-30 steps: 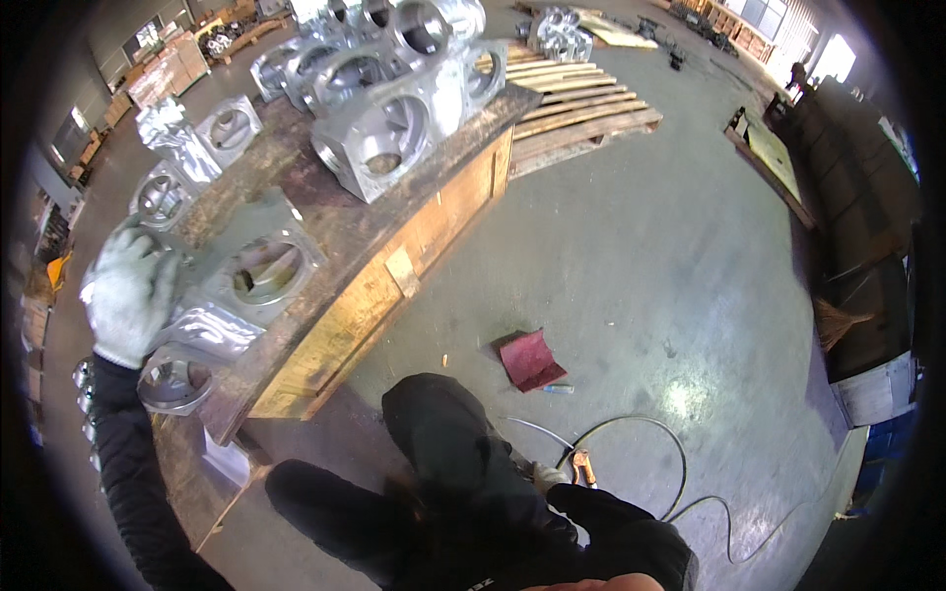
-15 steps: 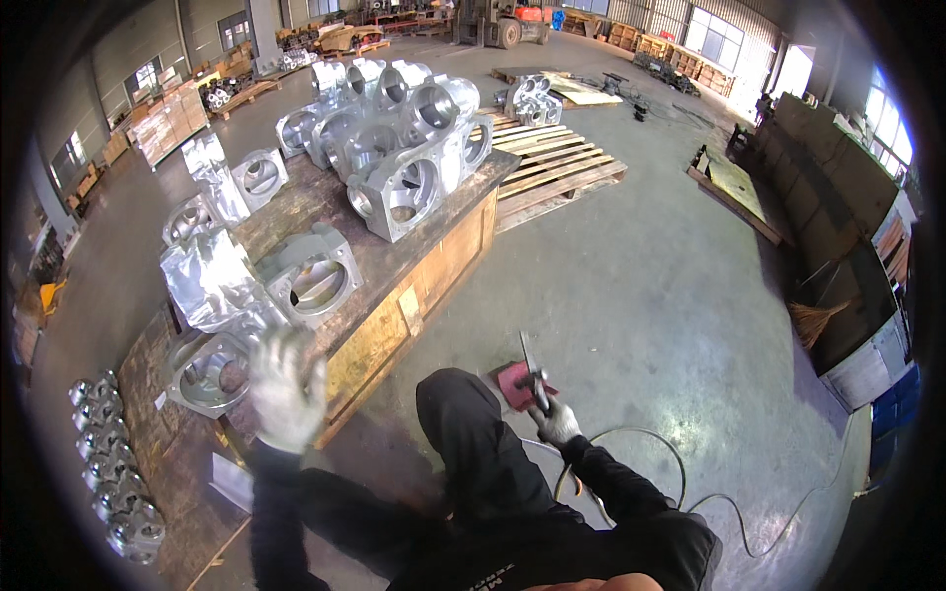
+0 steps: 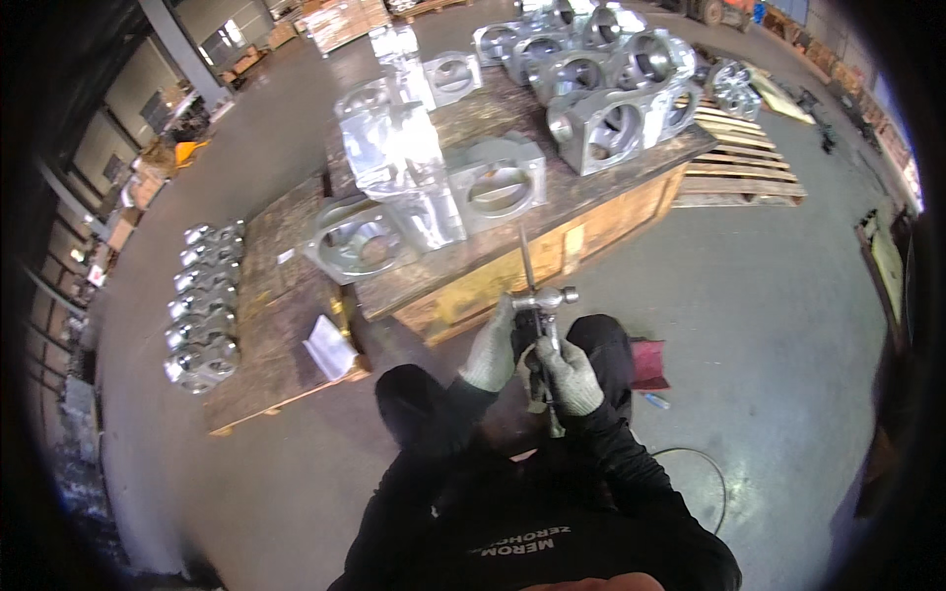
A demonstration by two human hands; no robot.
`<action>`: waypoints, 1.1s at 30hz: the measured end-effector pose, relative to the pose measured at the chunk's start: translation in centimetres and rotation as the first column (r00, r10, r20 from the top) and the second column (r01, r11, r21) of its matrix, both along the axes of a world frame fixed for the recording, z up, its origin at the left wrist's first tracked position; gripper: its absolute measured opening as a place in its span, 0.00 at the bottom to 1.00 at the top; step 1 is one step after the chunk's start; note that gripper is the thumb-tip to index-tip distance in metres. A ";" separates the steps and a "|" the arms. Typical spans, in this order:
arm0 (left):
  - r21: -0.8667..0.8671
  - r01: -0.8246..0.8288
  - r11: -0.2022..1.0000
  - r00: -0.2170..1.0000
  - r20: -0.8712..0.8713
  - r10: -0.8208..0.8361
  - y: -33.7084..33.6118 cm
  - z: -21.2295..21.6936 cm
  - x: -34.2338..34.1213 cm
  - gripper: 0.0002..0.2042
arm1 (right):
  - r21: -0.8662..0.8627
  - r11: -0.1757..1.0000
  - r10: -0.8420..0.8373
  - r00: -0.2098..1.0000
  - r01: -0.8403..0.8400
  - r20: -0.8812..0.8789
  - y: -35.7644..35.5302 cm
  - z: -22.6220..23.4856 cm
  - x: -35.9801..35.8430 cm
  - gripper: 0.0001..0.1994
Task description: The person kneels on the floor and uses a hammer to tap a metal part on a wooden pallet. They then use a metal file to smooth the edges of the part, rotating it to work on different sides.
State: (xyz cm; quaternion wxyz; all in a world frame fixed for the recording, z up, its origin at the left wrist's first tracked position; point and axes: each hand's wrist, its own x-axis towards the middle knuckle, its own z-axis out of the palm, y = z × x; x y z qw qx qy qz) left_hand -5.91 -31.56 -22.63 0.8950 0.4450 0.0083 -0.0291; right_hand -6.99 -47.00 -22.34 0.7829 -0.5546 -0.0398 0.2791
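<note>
My left hand [image 3: 490,350], in a whitish glove, is closed around the dark handle of a tool with a long thin metal rod [image 3: 527,261]. The rod points up toward the workbench. Beside it my gloved right hand [image 3: 567,379] grips a ball-peen hammer [image 3: 555,296] by its handle. The hammer's metal head lies across the rod tool, close to my left fingers. Both hands are together over my lap, and my fingers hide parts of both handles. Beyond them, shiny metal castings [image 3: 498,187] with round bores stand on the wooden workbench [image 3: 463,291].
A row of small castings [image 3: 202,310] lines the left side of a low wooden board [image 3: 266,345]. There, a bent white sheet [image 3: 331,347] lies near the corner. A red piece [image 3: 648,364] and a hose [image 3: 714,473] lie on the floor to the right. A pallet [image 3: 744,158] lies behind.
My left hand has come down from beside the castings to the tools. My right hand has brought the tools in to the middle. The view has turned left.
</note>
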 end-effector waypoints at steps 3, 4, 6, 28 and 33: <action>0.061 0.015 0.998 0.964 -0.266 0.002 0.8 0.8 -0.9 0.36 | 0.109 0.992 0.066 0.996 -0.058 -0.065 0.6 0.0 -0.5 0.21; -0.006 -0.009 1.000 0.968 -0.250 0.007 0.8 0.8 -0.9 0.37 | 0.143 0.985 0.098 0.994 -0.092 -0.038 0.5 0.0 -0.5 0.21; -0.166 -0.072 0.984 0.955 -0.295 0.021 0.3 0.7 -0.2 0.37 | 0.186 0.979 0.090 0.995 -0.082 -0.034 0.3 0.0 -0.4 0.21; 0.058 -0.270 0.961 0.963 0.001 0.271 1.2 6.7 8.7 0.19 | -0.001 0.947 -0.309 0.911 0.321 0.275 2.0 1.6 0.6 0.15; 0.131 -0.388 0.912 0.911 -0.097 0.401 2.0 6.7 9.8 0.18 | -0.060 0.928 -0.310 0.851 0.368 0.424 3.1 1.9 1.6 0.18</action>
